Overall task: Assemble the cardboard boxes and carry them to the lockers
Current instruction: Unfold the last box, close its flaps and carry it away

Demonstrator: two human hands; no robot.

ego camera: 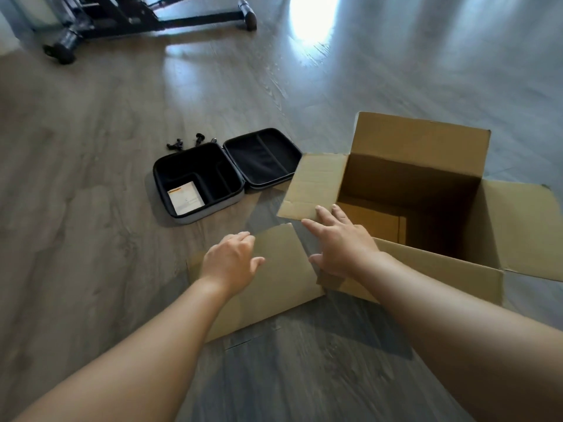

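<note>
A brown cardboard box (426, 263) stands upright on the wooden floor at the right, its top open and all top flaps spread outward. Inside, the bottom flaps lie folded flat. My left hand (231, 260) hovers over the near-left flap (274, 287), fingers relaxed and slightly bent, holding nothing. My right hand (341, 239) reaches over the box's near-left corner with fingers straight, its fingertips at the edge of the left flap (313, 184). Whether either hand touches the cardboard is unclear.
An open black zip case (210, 184) with a white leaflet inside lies on the floor left of the box. Small black parts (182, 143) sit behind it. A black metal frame with feet (122, 22) stands at the far left.
</note>
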